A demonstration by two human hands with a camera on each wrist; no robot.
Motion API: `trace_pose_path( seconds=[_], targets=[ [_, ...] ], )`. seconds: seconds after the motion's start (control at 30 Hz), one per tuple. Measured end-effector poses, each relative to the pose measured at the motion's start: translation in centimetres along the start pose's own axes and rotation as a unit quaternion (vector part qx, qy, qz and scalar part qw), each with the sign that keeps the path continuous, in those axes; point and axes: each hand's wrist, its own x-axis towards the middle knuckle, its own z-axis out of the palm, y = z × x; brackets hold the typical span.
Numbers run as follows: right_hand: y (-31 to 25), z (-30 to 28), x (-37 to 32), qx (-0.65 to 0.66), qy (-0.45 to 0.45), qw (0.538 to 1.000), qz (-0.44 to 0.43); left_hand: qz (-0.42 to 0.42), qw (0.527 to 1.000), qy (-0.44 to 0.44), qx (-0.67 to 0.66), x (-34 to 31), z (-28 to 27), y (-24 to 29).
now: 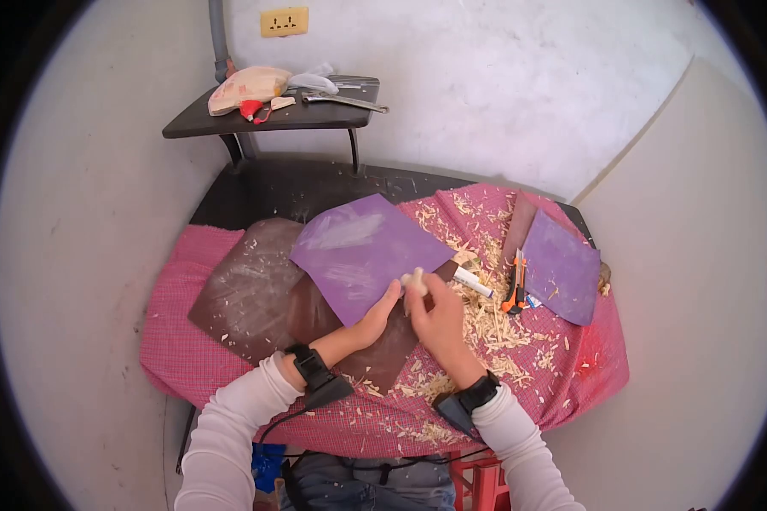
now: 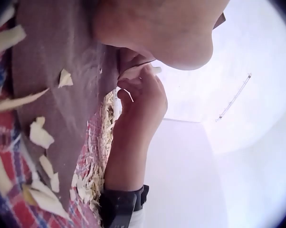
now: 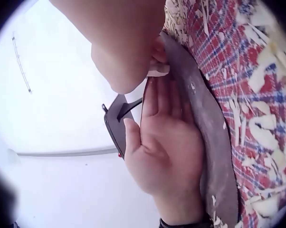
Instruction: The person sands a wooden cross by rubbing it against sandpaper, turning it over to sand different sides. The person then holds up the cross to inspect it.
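My right hand (image 1: 441, 322) pinches a small pale piece of carved wood (image 1: 416, 278) between thumb and fingers. My left hand (image 1: 373, 324) is close beside it, over the dark brown sheets. In the right wrist view, the left hand (image 3: 169, 142) has its fingers straight and palm turned up, with the wood piece (image 3: 158, 70) at its fingertips. A purple sandpaper sheet (image 1: 349, 243), marked with whitish dust streaks, lies just beyond the left hand. Dark brown sheets (image 1: 245, 294) spread beneath and left of it. The wood's far side is hidden by the fingers.
Wood shavings (image 1: 486, 328) litter the pink checked cloth (image 1: 179, 341). Right of my hands lie a white marker (image 1: 473, 282), an orange utility knife (image 1: 515, 289) and another purple sheet (image 1: 562, 266). A raised black shelf (image 1: 187, 123) holds bags and a wrench (image 1: 345, 101).
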Motion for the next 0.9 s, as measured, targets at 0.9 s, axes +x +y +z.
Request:
trace_pose_path(
  seconds=[0.9],
  targets=[
    [0.5,-0.7,0.9,-0.030,-0.010,0.999,0.014,0.021,0.998,0.066,0.011,-0.1,0.7,0.2]
  ],
)
